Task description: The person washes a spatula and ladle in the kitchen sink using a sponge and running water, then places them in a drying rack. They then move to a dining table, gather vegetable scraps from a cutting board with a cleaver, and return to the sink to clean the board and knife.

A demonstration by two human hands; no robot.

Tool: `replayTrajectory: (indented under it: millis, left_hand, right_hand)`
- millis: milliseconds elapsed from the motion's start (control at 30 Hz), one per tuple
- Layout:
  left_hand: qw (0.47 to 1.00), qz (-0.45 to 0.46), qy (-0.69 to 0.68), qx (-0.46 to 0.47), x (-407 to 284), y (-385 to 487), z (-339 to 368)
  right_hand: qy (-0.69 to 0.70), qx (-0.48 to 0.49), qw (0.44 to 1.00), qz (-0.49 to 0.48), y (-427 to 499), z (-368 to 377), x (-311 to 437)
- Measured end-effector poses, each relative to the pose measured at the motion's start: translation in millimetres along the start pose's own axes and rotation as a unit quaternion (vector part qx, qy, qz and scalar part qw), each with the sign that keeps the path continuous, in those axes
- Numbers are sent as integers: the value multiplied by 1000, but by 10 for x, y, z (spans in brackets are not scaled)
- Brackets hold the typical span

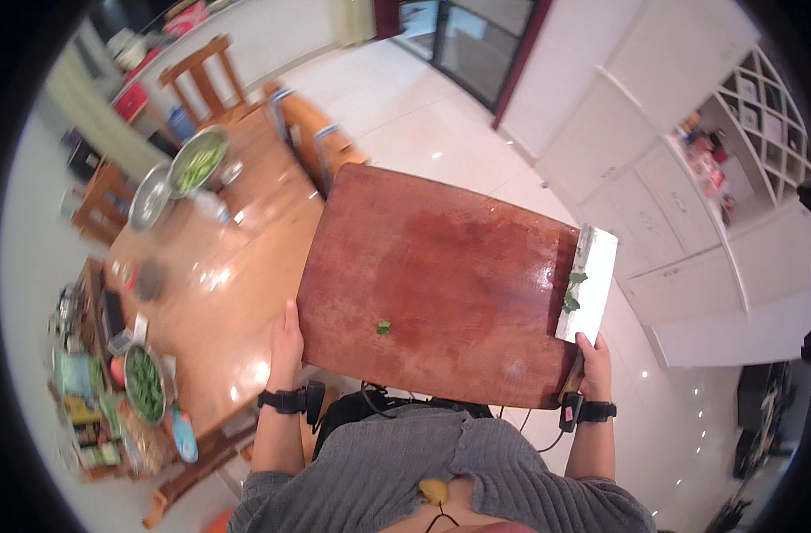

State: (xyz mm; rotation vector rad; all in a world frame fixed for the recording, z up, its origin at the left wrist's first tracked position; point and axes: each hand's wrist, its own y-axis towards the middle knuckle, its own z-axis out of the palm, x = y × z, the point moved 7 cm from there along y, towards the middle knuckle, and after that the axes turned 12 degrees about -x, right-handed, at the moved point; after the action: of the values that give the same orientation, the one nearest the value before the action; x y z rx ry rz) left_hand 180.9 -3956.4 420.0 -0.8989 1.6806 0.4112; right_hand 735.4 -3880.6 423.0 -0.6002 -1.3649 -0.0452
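A reddish-brown wooden cutting board (445, 286) is held up in front of my body, its surface partly wet. My left hand (287, 350) grips its left edge, with the fingers hidden underneath. At the lower right corner, my right hand (597, 373) holds the dark handle of a cleaver (597, 283) along the board's edge; whether those fingers also grip the board is hard to see. Bits of green leaf (572, 301) cling to the bright blade. One small leaf piece (383, 328) lies on the board near its lower left.
A wooden dining table (229, 266) stands to the left. On it are a bowl of cut green vegetables (202, 160), a metal bowl (150, 198) and a bowl of leafy greens (144, 383). Wooden chairs (205, 80) surround it. White cabinets (645, 213) line the right side.
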Motion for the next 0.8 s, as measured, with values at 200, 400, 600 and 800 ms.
replayTrajectory:
  millis: [200,400,600,800]
  left_hand:
    - [994,7,-76,82,-360,36,1943]
    - [996,30,33,77,-768,400,2896]
    - [993,41,113,-6,-1281,1062,3549]
    - [988,48,132,-57,-1765,2259,4003]
  right_hand:
    - [-7,-55,998,-32,1096,-825,603]
    - [-14,-50,998,-23,2066,-866,1131]
    - [-44,-30,998,-15,3448,-262,1480]
    - [-54,10,998,-38,4598,968,2052]
